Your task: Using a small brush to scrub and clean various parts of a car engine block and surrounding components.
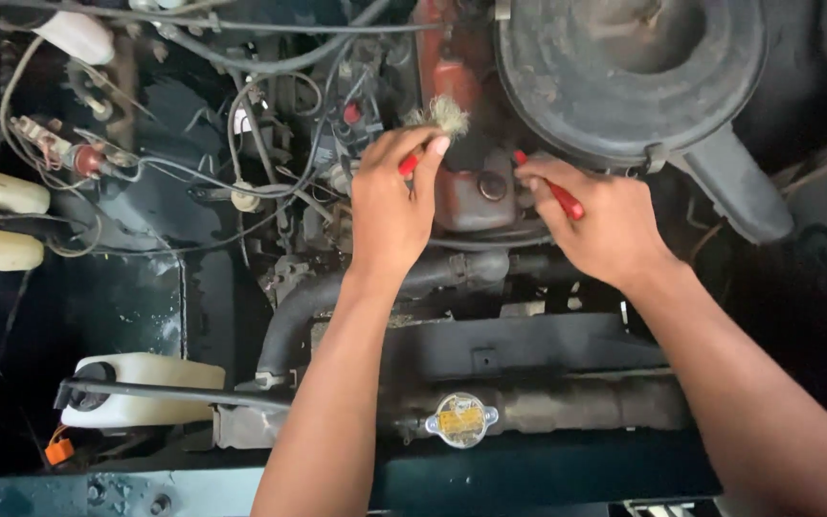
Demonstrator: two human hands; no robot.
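Fingers of the left hand (390,206) pinch a frayed brush (437,120); right hand (605,225) grips a half-hidden red-handled tool (559,196).

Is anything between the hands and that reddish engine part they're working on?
Nothing visible blocks them. The left hand holds a red-handled brush just above the reddish engine part. The right hand holds a red-handled tool, fingertips at the part's right edge. The round air cleaner sits behind, not between.
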